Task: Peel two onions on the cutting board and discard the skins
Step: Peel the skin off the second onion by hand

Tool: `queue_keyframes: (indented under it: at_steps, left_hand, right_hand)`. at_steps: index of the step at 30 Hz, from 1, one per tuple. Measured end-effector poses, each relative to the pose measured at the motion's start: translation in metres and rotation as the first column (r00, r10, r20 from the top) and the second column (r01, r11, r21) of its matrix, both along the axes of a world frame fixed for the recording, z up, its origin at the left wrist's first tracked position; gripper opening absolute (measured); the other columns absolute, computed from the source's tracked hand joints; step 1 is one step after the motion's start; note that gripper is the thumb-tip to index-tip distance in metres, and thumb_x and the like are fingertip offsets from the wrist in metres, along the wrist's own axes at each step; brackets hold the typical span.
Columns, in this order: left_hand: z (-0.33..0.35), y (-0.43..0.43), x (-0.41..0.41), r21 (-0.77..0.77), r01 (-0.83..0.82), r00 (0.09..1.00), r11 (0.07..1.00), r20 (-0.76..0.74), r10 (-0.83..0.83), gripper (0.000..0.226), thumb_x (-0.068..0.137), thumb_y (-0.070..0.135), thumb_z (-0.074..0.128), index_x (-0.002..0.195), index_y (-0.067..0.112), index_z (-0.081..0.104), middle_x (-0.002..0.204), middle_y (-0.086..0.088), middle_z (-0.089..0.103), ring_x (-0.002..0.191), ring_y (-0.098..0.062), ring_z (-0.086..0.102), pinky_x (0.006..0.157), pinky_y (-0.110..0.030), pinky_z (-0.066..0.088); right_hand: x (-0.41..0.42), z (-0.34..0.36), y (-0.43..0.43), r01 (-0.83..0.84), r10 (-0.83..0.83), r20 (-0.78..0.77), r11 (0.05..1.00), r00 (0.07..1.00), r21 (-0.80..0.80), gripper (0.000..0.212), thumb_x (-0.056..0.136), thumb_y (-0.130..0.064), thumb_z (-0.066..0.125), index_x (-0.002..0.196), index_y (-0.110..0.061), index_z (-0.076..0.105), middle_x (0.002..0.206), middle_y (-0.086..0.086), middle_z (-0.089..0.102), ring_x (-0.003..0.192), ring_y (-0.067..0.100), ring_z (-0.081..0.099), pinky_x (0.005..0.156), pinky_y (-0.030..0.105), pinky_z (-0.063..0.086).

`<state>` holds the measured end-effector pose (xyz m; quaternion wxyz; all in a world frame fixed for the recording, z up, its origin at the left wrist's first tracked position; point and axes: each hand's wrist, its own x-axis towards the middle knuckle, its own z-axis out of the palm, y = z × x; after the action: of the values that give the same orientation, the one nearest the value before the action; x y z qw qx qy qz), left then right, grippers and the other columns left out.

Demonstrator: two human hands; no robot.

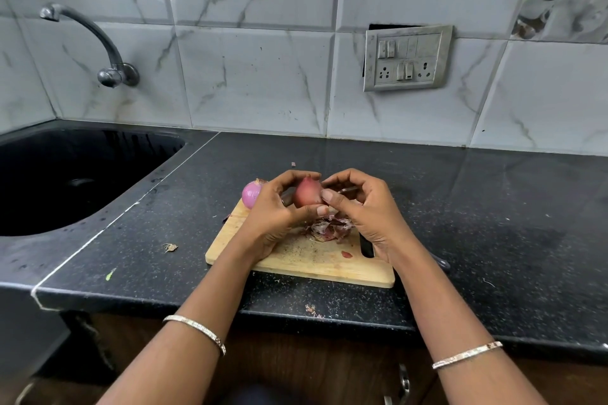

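The skin-on onion (pixel 307 196) is held up just over the cutting board (pixel 296 256). The left hand (pixel 279 210) is curled round it, and the right hand (pixel 358 207) pinches its right side with thumb and fingers. A pile of skins (pixel 325 227) lies underneath. The peeled onion (pixel 251 194) sits at the board's far left corner. It's all on a black table (pixel 477 207), with the sink (pixel 65 174) off to the left.

1. Left forearm (pixel 210 299) and right forearm (pixel 427 293) come in over the near edge of the cutting board (pixel 296 260), angled toward each other.
2. Left hand (pixel 273 210) cups the onion (pixel 307 196), fingers curled over the top and thumb underneath.
3. Right hand (pixel 362 207) is curled too, thumb tip pressed on the onion's right side.
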<state>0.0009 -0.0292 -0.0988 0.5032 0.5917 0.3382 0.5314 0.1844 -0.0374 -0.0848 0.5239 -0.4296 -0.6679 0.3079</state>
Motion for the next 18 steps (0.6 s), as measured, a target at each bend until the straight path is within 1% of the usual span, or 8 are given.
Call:
queue_keyframes:
  at_steps: [3, 5, 8, 10, 13, 18]
  left_hand:
    - [-0.001, 0.0012, 0.0001, 0.034, -0.037, 0.998, 0.999, -0.056, 0.038, 0.064, 0.063, 0.002, 0.092, 0.122, 0.013, 0.069, 0.119, -0.009, 0.072, 0.111, -0.025, 0.071, 0.094, -0.047, 0.059]
    - [-0.0022, 0.0031, -0.0003, 0.046, -0.054, 0.996, 0.998, -0.072, 0.057, 0.063, 0.064, 0.0, 0.092, 0.122, 0.014, 0.07, 0.118, -0.008, 0.072, 0.111, -0.024, 0.07, 0.095, -0.047, 0.058]
    - [-0.0025, 0.0041, 0.0001, 0.042, -0.057, 0.996, 0.997, -0.072, 0.06, 0.063, 0.064, -0.001, 0.091, 0.122, 0.013, 0.07, 0.119, -0.009, 0.072, 0.111, -0.025, 0.07, 0.096, -0.047, 0.058]
    - [-0.0026, 0.0041, 0.0002, 0.042, -0.056, 0.996, 0.998, -0.062, 0.059, 0.063, 0.064, -0.002, 0.091, 0.122, 0.012, 0.07, 0.119, -0.01, 0.072, 0.111, -0.026, 0.07, 0.096, -0.048, 0.058]
    - [-0.0031, 0.0047, -0.0003, 0.049, -0.062, 0.995, 0.997, -0.071, 0.066, 0.063, 0.064, -0.002, 0.091, 0.121, 0.011, 0.07, 0.119, -0.011, 0.072, 0.111, -0.025, 0.07, 0.097, -0.048, 0.058]
    - [-0.0031, 0.0046, -0.0007, 0.032, -0.055, 0.994, 0.998, -0.09, 0.058, 0.063, 0.064, -0.001, 0.092, 0.122, 0.012, 0.07, 0.118, -0.009, 0.073, 0.11, -0.023, 0.071, 0.096, -0.048, 0.058]
  right_hand:
    - [0.0005, -0.0026, 0.0016, 0.013, -0.019, 0.135, 0.999, 0.991, 0.05, 0.012, 0.089, -0.019, 0.076, 0.095, -0.028, 0.07, 0.09, -0.009, 0.072, 0.089, 0.009, 0.067, 0.088, 0.045, 0.056]
    - [-0.0002, -0.0033, 0.0017, 0.009, -0.022, 0.186, 0.997, 0.982, 0.071, 0.013, 0.09, -0.016, 0.074, 0.091, -0.027, 0.067, 0.088, -0.008, 0.07, 0.085, 0.009, 0.064, 0.087, 0.046, 0.055]
    - [-0.0001, -0.0032, 0.0014, 0.01, -0.025, 0.192, 0.997, 0.981, 0.079, 0.013, 0.091, -0.015, 0.073, 0.092, -0.027, 0.067, 0.089, -0.009, 0.069, 0.086, 0.009, 0.063, 0.088, 0.046, 0.055]
    - [0.0001, -0.0029, 0.001, 0.003, -0.018, 0.188, 0.997, 0.982, 0.078, 0.016, 0.091, -0.016, 0.072, 0.097, -0.03, 0.067, 0.091, -0.011, 0.068, 0.089, 0.01, 0.064, 0.088, 0.045, 0.056]
    - [-0.0002, -0.0027, 0.0002, -0.01, -0.008, 0.221, 0.997, 0.975, 0.078, 0.019, 0.093, -0.018, 0.071, 0.101, -0.035, 0.065, 0.094, -0.011, 0.065, 0.093, 0.013, 0.064, 0.088, 0.043, 0.056]
    - [0.0007, -0.0034, 0.0016, 0.001, -0.03, 0.263, 0.994, 0.964, 0.111, 0.013, 0.092, -0.017, 0.072, 0.093, -0.029, 0.065, 0.091, -0.009, 0.066, 0.089, 0.011, 0.062, 0.088, 0.041, 0.053]
